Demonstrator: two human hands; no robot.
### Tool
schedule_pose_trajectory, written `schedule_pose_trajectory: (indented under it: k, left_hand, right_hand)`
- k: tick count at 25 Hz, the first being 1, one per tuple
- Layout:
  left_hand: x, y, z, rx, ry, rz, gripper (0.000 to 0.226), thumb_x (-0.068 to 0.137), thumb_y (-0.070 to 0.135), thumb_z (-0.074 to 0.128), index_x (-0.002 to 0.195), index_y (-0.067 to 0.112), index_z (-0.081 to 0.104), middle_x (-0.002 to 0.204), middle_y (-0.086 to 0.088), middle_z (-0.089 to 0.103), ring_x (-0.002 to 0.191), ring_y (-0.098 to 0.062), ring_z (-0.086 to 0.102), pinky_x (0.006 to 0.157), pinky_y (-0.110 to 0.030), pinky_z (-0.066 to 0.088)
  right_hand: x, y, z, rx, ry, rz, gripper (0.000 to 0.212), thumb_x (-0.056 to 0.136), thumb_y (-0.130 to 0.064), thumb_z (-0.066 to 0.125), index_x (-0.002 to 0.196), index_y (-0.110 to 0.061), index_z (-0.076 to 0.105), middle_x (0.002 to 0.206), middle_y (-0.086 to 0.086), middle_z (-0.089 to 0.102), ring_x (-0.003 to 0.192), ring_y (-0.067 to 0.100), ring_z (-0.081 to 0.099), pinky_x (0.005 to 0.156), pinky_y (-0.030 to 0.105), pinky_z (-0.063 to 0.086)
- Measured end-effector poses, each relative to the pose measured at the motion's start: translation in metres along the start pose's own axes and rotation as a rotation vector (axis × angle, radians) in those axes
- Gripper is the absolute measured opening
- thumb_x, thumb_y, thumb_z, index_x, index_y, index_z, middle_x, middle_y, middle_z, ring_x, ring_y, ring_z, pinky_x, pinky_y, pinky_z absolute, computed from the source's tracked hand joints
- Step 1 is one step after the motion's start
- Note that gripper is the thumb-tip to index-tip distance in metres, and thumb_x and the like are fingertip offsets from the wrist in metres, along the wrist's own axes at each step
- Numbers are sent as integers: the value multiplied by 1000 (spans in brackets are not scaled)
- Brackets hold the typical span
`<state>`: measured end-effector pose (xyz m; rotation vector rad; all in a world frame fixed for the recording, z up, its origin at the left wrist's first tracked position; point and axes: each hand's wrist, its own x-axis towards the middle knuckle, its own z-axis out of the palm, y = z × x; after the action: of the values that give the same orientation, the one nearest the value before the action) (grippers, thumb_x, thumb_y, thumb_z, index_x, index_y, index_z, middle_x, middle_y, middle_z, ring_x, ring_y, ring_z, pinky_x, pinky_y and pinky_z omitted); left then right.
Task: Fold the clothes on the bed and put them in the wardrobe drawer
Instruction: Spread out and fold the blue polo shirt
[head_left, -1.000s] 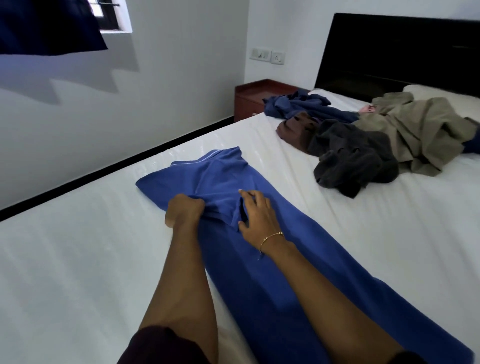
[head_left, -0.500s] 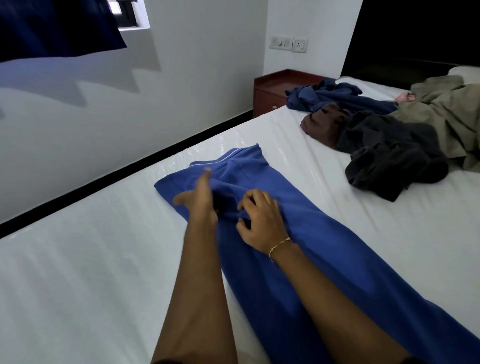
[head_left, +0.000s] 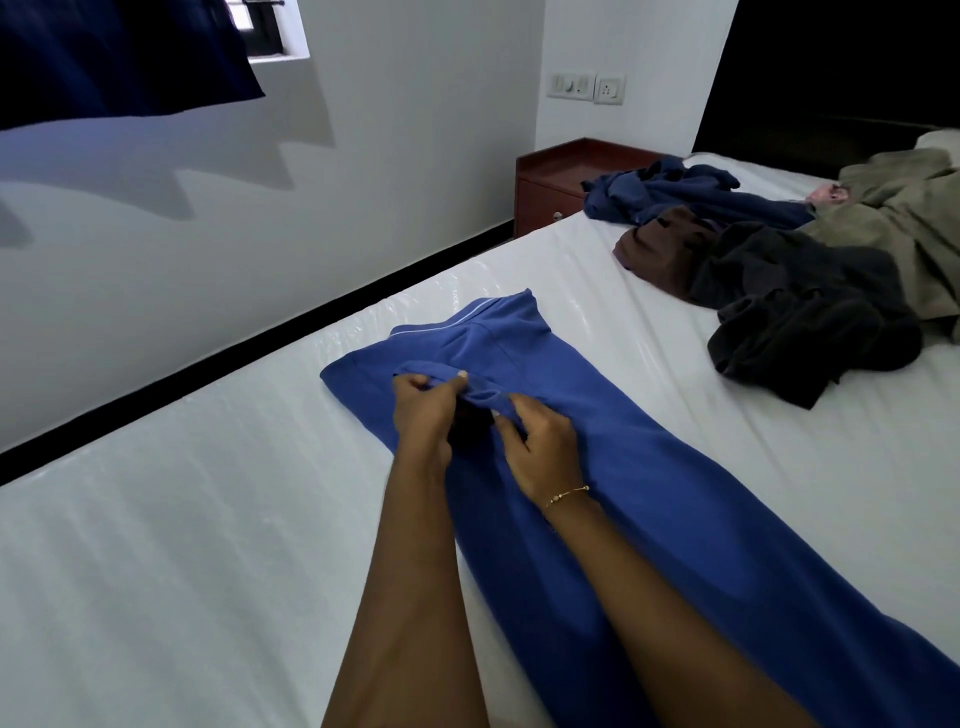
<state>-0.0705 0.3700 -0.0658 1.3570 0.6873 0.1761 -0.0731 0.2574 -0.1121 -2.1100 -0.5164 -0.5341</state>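
Note:
A blue polo shirt (head_left: 649, 493) lies stretched in a long strip across the white bed (head_left: 182, 545), its collar end toward the far edge. My left hand (head_left: 423, 415) pinches a folded sleeve edge of the shirt between thumb and fingers. Just to its right, my right hand (head_left: 543, 449), with a thin gold bracelet on its wrist, pinches the same fold. A heap of unfolded clothes sits at the far right of the bed: a dark blue garment (head_left: 670, 195), a brown one (head_left: 657, 249), a dark grey one (head_left: 800, 317) and an olive one (head_left: 914, 228).
A red-brown bedside cabinet (head_left: 561, 176) stands beyond the bed against the white wall, under wall switches (head_left: 587, 88). A black headboard (head_left: 831, 67) rises at the far right. A dark blue curtain (head_left: 114, 52) hangs at the top left by a window.
My left hand went from a fist pressed on the shirt to pinching the sleeve fold. My right hand curled onto the same fold. The view shifted left and closer.

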Motion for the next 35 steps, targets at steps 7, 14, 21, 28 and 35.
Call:
schedule_pose_trajectory:
  k: [7,14,21,28,35]
  left_hand:
    - [-3,-1,-5,356,163,131,34,92,-2,39,120,0,58,120,-19,59,99,-32,60,72,-35,48]
    - [-22,-14,-10,370,86,99,84,83,4,52,151,13,3,152,-9,12,116,-36,46,80,-33,42]
    - [-59,-3,-14,544,154,27,94,86,16,63,151,24,-4,156,-9,-17,135,-41,27,101,-44,36]
    - [-157,-14,48,1346,-267,595,61,84,38,64,135,14,42,146,-10,32,133,-32,31,104,-43,38]
    - [-312,-90,83,1512,-1104,808,50,84,43,64,119,8,54,112,-10,57,109,-26,54,80,-29,41]
  right_hand:
    - [-25,-1,1,-404,-222,-207,44,78,-37,41,101,-15,72,116,8,67,110,25,63,90,39,44]
    - [-52,-23,-33,-421,-632,-35,63,90,-41,7,141,-21,41,153,-5,27,145,19,11,112,51,9]
    - [-78,-23,-116,-279,-596,208,34,97,-17,47,130,-10,54,139,8,48,127,25,45,104,37,36]
    - [-125,0,-193,-416,-422,454,33,94,-7,44,121,-10,61,123,11,60,114,28,53,98,33,41]
    - [-172,15,-268,-778,-386,879,46,95,-18,42,140,-26,36,141,7,31,128,29,31,100,41,33]
